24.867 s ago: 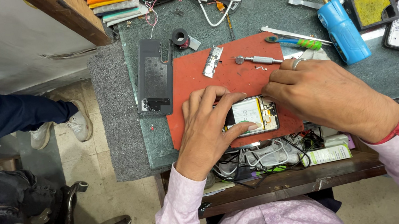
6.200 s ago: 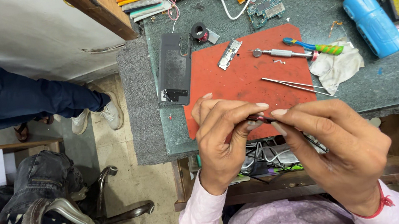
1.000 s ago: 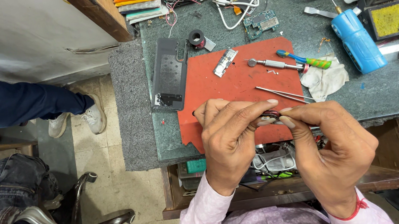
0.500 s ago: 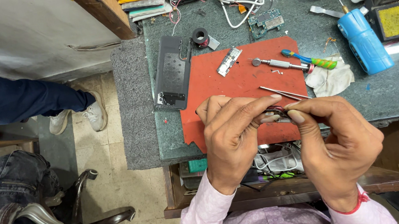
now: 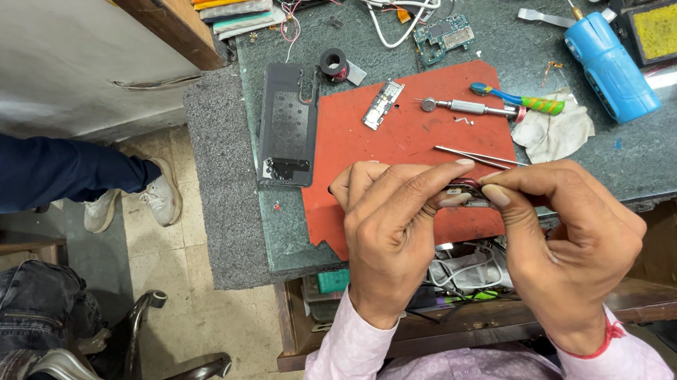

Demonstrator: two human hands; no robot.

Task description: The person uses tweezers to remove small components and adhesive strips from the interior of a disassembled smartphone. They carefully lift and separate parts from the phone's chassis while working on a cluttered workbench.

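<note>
Head view: left hand (image 5: pixel 393 235) and right hand (image 5: pixel 570 237) remain pinched together on a small dark metal part (image 5: pixel 464 192), held over the red rubber mat (image 5: pixel 402 137) at the tabletop's (image 5: pixel 667 144) near edge. Since half a second ago only the grip has shifted slightly; the thin steel tweezers (image 5: pixel 475 156) lie unmoved just beyond.

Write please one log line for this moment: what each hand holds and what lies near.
left hand: pinches small dark part | right hand: pinches same part | near: tweezers, screwdriver on red mat | phone back cover: left of mat

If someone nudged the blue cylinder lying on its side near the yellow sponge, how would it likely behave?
The blue cylinder lies on its side on the green benchtop, so a sideways nudge would probably roll it. It looks rigid and smooth, perhaps slightly slippery. The thin tip at its top end might make it curve.
</note>
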